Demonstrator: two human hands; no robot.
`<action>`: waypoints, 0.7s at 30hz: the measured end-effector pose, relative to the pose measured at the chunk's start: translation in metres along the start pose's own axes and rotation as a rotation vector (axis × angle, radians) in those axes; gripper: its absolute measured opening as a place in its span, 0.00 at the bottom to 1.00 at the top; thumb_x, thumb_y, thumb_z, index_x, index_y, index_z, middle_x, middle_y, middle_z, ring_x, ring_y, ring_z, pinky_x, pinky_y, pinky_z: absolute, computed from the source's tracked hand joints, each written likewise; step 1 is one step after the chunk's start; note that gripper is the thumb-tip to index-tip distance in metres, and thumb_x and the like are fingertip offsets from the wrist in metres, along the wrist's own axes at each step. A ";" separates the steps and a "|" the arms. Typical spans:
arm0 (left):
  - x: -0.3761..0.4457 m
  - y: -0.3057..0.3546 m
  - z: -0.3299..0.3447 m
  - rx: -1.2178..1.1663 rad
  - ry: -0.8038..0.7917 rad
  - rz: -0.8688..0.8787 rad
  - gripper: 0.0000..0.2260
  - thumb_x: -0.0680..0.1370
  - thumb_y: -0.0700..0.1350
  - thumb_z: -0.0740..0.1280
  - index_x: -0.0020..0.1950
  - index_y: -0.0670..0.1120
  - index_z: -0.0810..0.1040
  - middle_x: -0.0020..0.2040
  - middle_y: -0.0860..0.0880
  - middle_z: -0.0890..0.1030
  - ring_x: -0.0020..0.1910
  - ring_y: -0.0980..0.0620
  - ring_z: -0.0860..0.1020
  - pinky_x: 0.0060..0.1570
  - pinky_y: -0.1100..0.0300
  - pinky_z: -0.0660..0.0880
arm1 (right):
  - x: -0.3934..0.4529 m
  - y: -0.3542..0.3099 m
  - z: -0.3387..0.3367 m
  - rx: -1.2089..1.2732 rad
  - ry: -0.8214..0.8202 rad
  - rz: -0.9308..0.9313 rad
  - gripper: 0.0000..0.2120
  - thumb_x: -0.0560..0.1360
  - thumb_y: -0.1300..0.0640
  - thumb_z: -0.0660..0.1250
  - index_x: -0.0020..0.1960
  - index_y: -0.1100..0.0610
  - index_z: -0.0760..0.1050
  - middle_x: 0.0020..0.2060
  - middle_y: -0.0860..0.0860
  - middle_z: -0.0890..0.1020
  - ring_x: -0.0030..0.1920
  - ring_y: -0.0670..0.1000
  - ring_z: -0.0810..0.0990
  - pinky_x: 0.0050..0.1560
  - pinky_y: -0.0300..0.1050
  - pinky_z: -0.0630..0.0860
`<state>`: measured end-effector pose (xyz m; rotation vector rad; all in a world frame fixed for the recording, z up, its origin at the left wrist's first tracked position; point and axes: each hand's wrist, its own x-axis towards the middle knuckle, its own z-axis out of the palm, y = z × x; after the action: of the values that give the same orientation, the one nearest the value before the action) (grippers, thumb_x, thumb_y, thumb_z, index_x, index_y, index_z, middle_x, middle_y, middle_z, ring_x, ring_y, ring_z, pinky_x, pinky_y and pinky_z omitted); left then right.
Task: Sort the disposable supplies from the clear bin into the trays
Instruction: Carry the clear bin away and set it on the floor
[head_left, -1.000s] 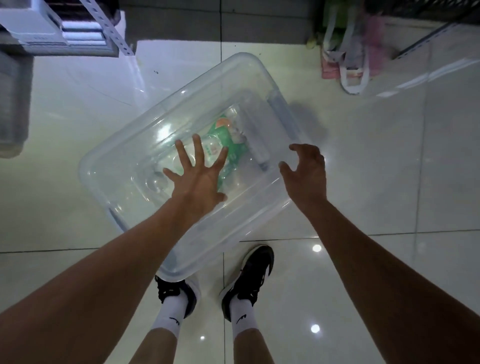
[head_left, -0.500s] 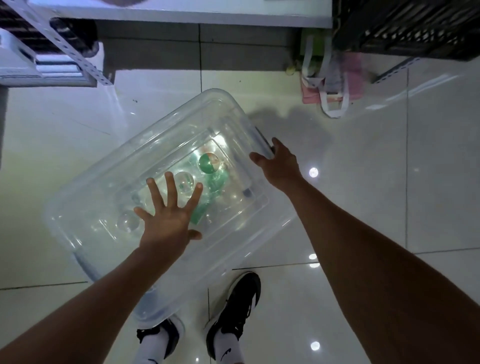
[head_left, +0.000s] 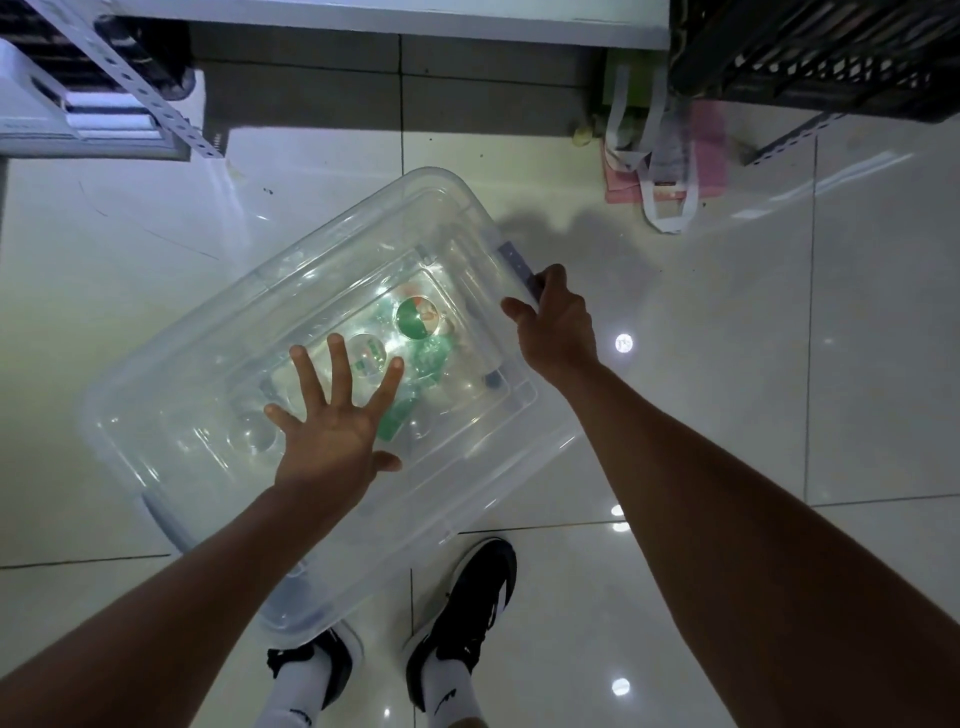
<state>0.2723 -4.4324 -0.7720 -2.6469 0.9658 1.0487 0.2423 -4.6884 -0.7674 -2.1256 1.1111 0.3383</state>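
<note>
While spread flat, fingers splayed, on the lid: left hand (head_left: 332, 441). Right hand (head_left: 558, 325), curled over the latch (head_left: 519, 270) at the lidded clear bin (head_left: 171, 415)'s far right end. Long axis running near-left to far-right across white floor tiles (head_left: 727, 364), just ahead of 2 black shoes (head_left: 467, 613); green-labelled supplies (head_left: 415, 332) inside.

Left hand (head_left: 332, 441) flat, palm down, fingers (head_left: 340, 364) straight and splayed, forearm extended forward. Right hand (head_left: 558, 327) at far right, fingers curled in a grip, thumb (head_left: 519, 310) pointing left, arm outstretched. Both forearms bare.
</note>
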 end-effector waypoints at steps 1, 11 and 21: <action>0.001 0.000 0.001 0.003 0.000 0.002 0.53 0.71 0.63 0.72 0.79 0.60 0.35 0.77 0.38 0.27 0.73 0.26 0.29 0.61 0.20 0.61 | -0.001 0.000 0.001 -0.004 0.012 -0.004 0.16 0.78 0.50 0.67 0.58 0.58 0.66 0.51 0.59 0.81 0.51 0.64 0.80 0.54 0.57 0.76; 0.019 -0.027 -0.035 0.062 -0.021 0.179 0.50 0.73 0.58 0.73 0.79 0.64 0.37 0.77 0.46 0.24 0.73 0.35 0.23 0.67 0.23 0.50 | -0.030 0.018 0.013 0.122 0.136 0.174 0.16 0.80 0.50 0.64 0.63 0.58 0.69 0.56 0.59 0.81 0.56 0.63 0.80 0.58 0.55 0.75; -0.020 -0.033 -0.009 -0.063 0.119 0.233 0.30 0.80 0.49 0.65 0.81 0.53 0.58 0.83 0.45 0.42 0.80 0.43 0.37 0.77 0.36 0.47 | -0.156 0.027 0.085 0.618 0.179 0.888 0.24 0.82 0.48 0.60 0.71 0.61 0.61 0.60 0.62 0.76 0.61 0.64 0.76 0.56 0.48 0.70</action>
<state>0.2861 -4.3993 -0.7556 -2.7236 1.3136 0.9892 0.1346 -4.5445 -0.7603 -1.0570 1.9319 0.1588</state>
